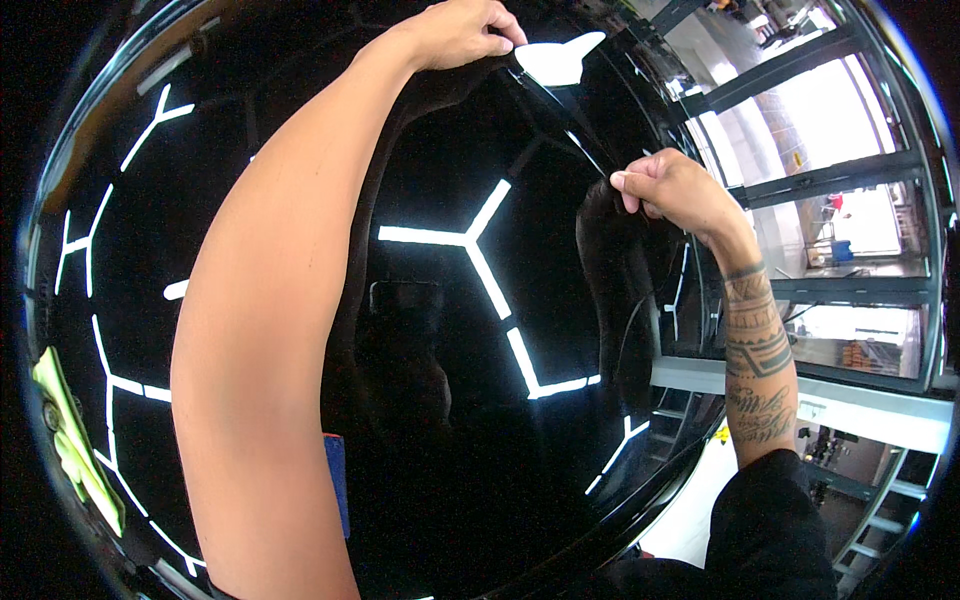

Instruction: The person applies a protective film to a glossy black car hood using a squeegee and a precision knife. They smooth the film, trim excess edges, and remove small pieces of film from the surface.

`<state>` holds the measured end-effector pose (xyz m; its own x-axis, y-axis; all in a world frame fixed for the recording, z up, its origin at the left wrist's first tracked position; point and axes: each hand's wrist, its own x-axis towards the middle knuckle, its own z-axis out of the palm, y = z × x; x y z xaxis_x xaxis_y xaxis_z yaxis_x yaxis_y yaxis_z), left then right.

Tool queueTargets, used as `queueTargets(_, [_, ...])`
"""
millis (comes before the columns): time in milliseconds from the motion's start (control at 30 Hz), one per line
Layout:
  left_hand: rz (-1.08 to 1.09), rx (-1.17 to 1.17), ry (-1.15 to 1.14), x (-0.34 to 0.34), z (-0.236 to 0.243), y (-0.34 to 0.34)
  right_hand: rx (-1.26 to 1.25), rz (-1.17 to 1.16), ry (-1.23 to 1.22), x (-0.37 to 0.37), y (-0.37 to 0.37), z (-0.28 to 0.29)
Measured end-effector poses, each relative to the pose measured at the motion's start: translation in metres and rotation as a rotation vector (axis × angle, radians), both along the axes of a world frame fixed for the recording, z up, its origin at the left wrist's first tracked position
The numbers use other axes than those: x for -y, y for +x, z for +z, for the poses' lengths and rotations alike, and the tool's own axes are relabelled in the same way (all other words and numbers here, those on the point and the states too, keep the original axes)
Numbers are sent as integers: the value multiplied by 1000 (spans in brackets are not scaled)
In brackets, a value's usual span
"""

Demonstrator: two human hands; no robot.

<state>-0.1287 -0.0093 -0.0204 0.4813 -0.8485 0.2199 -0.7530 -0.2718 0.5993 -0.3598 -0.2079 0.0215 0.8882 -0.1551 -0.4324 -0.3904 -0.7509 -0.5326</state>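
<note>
Your left hand and right hand are well apart, each pinching what looks like a thin dark sheet, its edge straight between them over the glossy black panel. Pull evenly and lightly to avoid creases.

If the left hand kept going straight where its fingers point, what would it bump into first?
The left hand would probably meet the white shape just right of its fingertips. Depth is unclear, and that shape might be only a reflection.
</note>
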Motion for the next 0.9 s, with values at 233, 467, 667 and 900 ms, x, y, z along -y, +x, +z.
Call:
queueTargets(233, [-92,50,-70,-4,-21,17,-42,77,-122,21,28,6])
queueTargets(467, [-82,120,-109,-10,-25,21,20,155,-120,48,50,-6])
queueTargets(667, [-27,163,-11,-10,-16,12,68,201,-188,53,56,7])
queueTargets(900, [93,283,32,-6,-19,-6,165,384,-378,67,68,7])
